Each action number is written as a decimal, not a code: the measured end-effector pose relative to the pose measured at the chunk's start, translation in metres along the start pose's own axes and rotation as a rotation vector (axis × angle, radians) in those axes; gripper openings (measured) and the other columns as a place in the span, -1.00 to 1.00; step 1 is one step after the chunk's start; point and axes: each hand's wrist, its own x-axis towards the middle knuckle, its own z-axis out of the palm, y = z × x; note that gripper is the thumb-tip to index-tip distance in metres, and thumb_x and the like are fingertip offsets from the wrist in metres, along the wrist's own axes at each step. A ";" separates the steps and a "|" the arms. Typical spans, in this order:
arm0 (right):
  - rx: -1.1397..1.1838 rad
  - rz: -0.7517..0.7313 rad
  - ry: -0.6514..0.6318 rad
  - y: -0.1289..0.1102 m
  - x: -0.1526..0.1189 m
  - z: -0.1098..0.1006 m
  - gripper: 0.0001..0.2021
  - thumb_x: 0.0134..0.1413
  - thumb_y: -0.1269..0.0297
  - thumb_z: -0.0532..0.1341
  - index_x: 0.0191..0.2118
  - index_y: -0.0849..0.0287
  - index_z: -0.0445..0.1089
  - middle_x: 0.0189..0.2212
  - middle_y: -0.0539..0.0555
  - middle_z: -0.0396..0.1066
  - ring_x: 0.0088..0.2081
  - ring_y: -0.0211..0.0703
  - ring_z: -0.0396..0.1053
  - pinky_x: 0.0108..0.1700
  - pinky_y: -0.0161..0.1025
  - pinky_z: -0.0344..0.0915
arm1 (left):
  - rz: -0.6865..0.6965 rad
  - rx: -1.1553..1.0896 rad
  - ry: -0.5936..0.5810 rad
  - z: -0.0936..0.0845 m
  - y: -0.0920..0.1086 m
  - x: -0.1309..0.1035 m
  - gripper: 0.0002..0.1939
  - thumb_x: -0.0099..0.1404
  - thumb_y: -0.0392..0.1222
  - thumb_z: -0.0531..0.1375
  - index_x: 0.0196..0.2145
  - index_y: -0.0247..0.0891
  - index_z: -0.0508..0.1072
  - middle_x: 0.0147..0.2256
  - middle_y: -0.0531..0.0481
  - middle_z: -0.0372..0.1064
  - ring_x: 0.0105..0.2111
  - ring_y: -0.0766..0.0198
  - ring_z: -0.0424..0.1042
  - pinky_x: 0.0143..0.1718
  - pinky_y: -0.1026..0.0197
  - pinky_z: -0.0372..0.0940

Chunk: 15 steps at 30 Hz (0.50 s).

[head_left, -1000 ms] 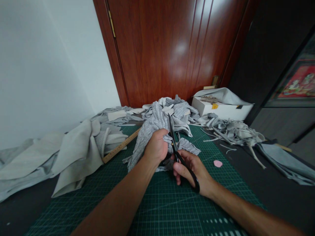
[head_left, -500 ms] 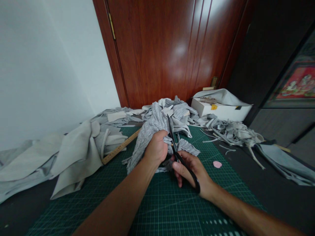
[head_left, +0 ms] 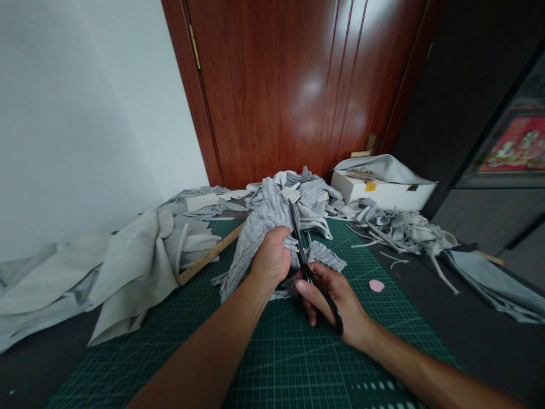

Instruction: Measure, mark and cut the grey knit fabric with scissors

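My left hand (head_left: 272,257) is closed on a bunched grey knitted fabric (head_left: 258,227) over the green cutting mat (head_left: 298,363). Black scissors (head_left: 301,253) are in my right hand (head_left: 326,292), whose fingers wrap round the handles. The blades point up and away, just right of my left thumb, with a bit of the fabric at the pivot. A striped end of the fabric (head_left: 326,255) lies to the right of the blades. Part of the handles is hidden by my fingers.
A wooden ruler (head_left: 208,257) lies left of the fabric, beside pale cloth pieces (head_left: 131,261). Rightward are a pink piece (head_left: 376,286), tangled strips (head_left: 404,227) and a white box (head_left: 383,190). A scrap heap (head_left: 310,190) sits before the door.
The scissor handles have drawn closer together, and the fingers of my right hand have closed slightly leftward. My left hand has barely moved.
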 end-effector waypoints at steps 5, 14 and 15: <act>-0.035 -0.015 0.008 0.001 0.000 0.000 -0.55 0.20 -0.16 0.32 -0.19 0.17 0.33 -0.64 -0.16 0.25 -0.67 -0.30 0.22 -0.63 -0.36 0.17 | 0.045 0.093 -0.047 -0.002 -0.001 0.001 -0.82 -0.19 -0.21 0.30 -0.55 -0.22 0.39 -0.38 -0.13 0.57 -0.06 -0.26 0.55 0.08 -0.15 0.37; -0.063 0.006 0.040 -0.002 0.001 0.002 -0.50 0.17 -0.24 0.30 -0.24 0.18 0.31 -0.65 -0.17 0.22 -0.70 -0.34 0.18 -0.65 -0.37 0.15 | 0.087 0.077 -0.039 -0.005 -0.003 0.006 -0.83 -0.18 -0.24 0.28 -0.55 -0.20 0.37 -0.49 -0.05 0.47 -0.06 -0.21 0.53 0.12 -0.12 0.32; -0.061 0.011 0.048 -0.002 0.001 0.003 -0.49 0.16 -0.25 0.30 -0.24 0.18 0.31 -0.65 -0.18 0.21 -0.70 -0.35 0.18 -0.66 -0.38 0.15 | 0.080 0.078 -0.035 -0.006 -0.003 0.006 -0.83 -0.19 -0.24 0.28 -0.55 -0.20 0.38 -0.50 -0.04 0.46 -0.07 -0.21 0.54 0.13 -0.12 0.31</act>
